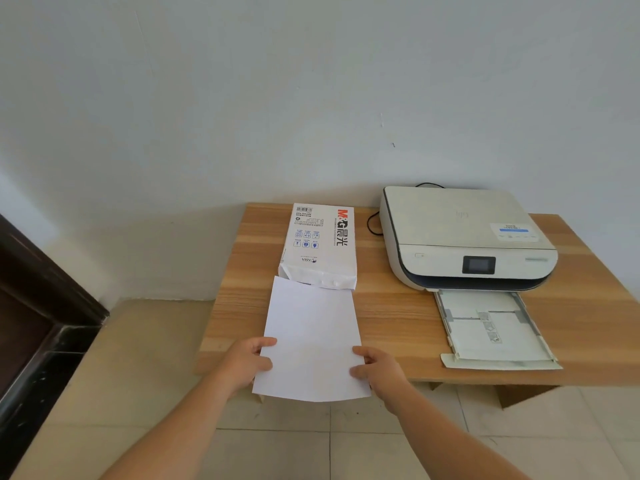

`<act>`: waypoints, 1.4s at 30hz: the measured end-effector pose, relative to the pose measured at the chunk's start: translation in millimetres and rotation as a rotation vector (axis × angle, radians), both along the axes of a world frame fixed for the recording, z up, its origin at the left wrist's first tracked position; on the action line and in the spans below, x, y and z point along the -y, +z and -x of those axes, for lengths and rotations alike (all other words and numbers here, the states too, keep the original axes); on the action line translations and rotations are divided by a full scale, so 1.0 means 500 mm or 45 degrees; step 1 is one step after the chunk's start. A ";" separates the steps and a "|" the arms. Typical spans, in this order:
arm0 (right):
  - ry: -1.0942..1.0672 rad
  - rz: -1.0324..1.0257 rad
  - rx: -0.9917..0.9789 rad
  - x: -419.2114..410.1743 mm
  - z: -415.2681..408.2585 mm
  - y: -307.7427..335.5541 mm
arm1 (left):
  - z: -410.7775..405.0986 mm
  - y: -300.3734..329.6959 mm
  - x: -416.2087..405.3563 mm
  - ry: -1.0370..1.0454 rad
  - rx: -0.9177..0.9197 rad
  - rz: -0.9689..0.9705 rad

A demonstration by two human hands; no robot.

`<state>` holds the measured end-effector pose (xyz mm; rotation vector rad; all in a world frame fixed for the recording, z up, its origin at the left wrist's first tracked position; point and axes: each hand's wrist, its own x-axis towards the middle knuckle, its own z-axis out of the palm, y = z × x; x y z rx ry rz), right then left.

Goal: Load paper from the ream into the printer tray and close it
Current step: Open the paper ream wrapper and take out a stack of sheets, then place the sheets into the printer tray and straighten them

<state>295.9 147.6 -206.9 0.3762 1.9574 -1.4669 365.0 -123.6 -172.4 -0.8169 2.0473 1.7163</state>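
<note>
Both hands, left hand (247,362) and right hand (377,370), pinching the paper (311,344) edges. Better to keep it flat; then slide squarely into the open tray (540,344).

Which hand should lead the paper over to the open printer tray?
Probably the right hand. It grips the paper stack on the side nearer the printer tray; the left hand holds the far edge.

Lighting: bright, soft daylight, brightest on the wall (242,98) at left. Shadows: faint, beneath the printer (464,237) overhang and table (398,317) edge. Glare: none. Focus: mildly soft throughout. Distortion: wide-angle bowing toward the edges.
</note>
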 end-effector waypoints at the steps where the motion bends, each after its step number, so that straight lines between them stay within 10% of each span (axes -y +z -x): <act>1: -0.007 0.008 0.005 0.003 -0.014 0.002 | -0.013 0.000 0.003 0.002 -0.001 0.000; 42: -0.110 0.085 -0.606 -0.215 -0.059 0.234 | -0.050 0.188 -0.226 0.071 -0.516 0.111</act>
